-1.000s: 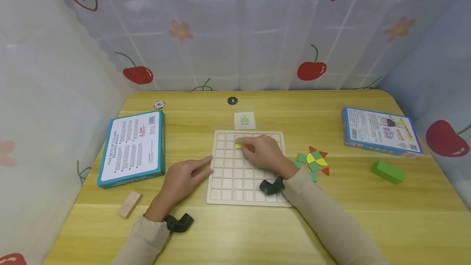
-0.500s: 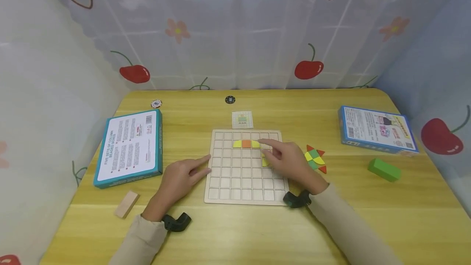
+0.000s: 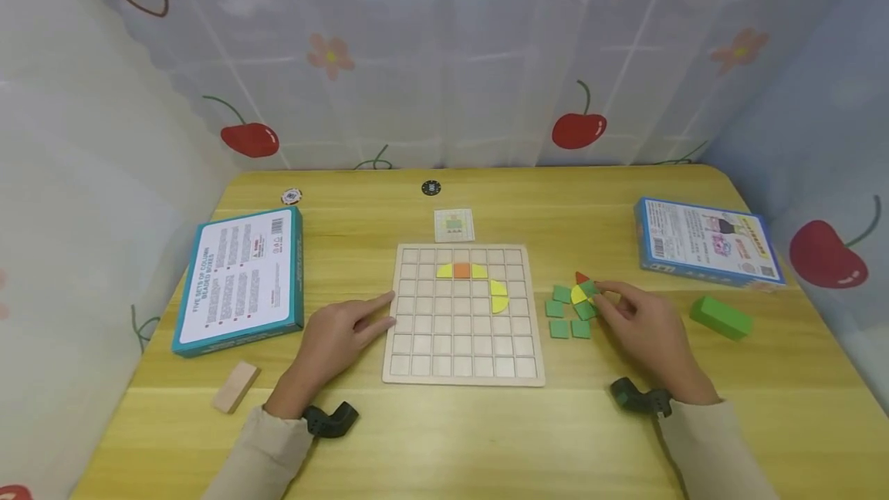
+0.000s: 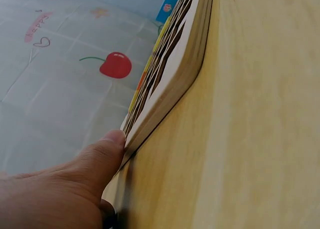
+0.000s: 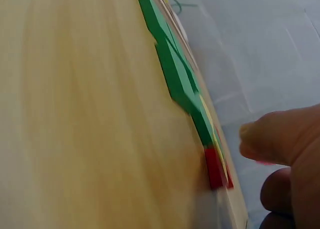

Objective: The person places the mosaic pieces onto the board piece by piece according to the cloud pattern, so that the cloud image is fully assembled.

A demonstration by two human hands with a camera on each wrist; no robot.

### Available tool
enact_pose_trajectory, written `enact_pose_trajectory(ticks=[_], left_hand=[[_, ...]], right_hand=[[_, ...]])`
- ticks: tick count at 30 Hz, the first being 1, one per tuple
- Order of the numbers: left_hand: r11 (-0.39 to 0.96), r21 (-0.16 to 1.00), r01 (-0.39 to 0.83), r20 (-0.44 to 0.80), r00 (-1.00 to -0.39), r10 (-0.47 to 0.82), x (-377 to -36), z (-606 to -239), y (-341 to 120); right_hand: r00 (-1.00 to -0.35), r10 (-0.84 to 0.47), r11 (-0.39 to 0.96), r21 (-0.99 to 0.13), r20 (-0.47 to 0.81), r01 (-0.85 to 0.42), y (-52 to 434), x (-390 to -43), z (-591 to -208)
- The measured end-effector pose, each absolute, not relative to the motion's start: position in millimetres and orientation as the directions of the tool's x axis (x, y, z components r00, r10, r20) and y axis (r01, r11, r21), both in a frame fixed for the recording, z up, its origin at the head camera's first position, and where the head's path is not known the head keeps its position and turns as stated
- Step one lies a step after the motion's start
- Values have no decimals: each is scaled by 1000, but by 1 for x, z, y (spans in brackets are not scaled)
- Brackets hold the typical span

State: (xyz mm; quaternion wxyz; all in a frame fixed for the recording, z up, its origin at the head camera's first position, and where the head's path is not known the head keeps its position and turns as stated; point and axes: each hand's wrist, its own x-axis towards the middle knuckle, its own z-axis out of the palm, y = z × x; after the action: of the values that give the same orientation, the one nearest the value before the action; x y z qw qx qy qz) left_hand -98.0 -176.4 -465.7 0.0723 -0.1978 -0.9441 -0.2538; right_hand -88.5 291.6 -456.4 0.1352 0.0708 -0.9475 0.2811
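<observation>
A wooden grid board (image 3: 417,365) lies mid-table. Its upper rows hold an orange square (image 3: 461,270) between two yellow quarter pieces, with a yellow half-round (image 3: 498,295) to their lower right. My left hand (image 3: 361,319) rests on the table, index finger straight against the board's left edge; in the left wrist view a fingertip (image 4: 110,144) touches the board's edge (image 4: 172,84). My right hand (image 3: 611,303) reaches the loose pile of green, yellow and red pieces (image 3: 572,307) right of the board, fingertips (image 5: 270,136) just over the red piece (image 5: 215,166), nothing pinched.
A teal box (image 3: 239,280) lies at the left, a blue box (image 3: 708,241) at the right. A green block (image 3: 721,317) sits near the blue box, a plain wooden block (image 3: 234,386) front left. A pattern card (image 3: 454,224) and two chips (image 3: 430,188) lie behind the board.
My right hand left the board and moved right to the loose pile. The orange and yellow pieces it covered now show on the board. The left hand stayed put.
</observation>
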Motion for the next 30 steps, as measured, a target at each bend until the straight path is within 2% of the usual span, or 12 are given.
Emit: enact_pose_trajectory(ticks=[11, 19, 30], left_hand=[[801, 450, 396, 225, -918, 327, -96, -464, -176], [801, 453, 391, 218, -920, 326, -97, -462, -176], [801, 448, 398, 216, -917, 335, -96, -463, -175]], right_hand=[[-973, -69, 857, -485, 221, -172, 301, -85, -457], [-973, -64, 869, -467, 221, -163, 298, -84, -453], [-986, 90, 874, -486, 137, 12, 299, -82, -452]])
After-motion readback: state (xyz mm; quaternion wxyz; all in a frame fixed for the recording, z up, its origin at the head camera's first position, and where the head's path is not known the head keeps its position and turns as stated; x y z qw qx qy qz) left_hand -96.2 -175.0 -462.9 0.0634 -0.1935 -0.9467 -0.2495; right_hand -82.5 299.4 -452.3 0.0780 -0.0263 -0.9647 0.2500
